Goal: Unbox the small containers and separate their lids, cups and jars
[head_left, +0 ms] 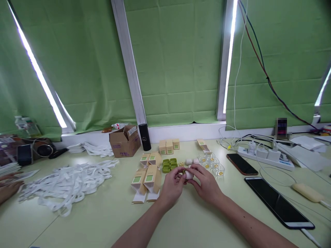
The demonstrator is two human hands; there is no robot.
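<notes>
Both my hands meet over the table around a small white cylinder (189, 175), its kind not clear. My left hand (171, 186) is closed at its left end, where a bit of dark gold shows between the fingers. My right hand (208, 184) pinches it from the right. Just beyond are two more pale cylinders (189, 161), some tiny gold pieces (181, 164) and a green tray with square compartments (169, 162). Clear plastic cups with gold bits inside (216, 165) stand past my right hand.
Tan cartons with green labels (152, 177) stand left of my hands, smaller boxes (169, 146) behind. Further left lie white straps (77, 182) and another person's hands (10, 187). To the right are phones (278, 199), a power strip (266, 156) and loose cables.
</notes>
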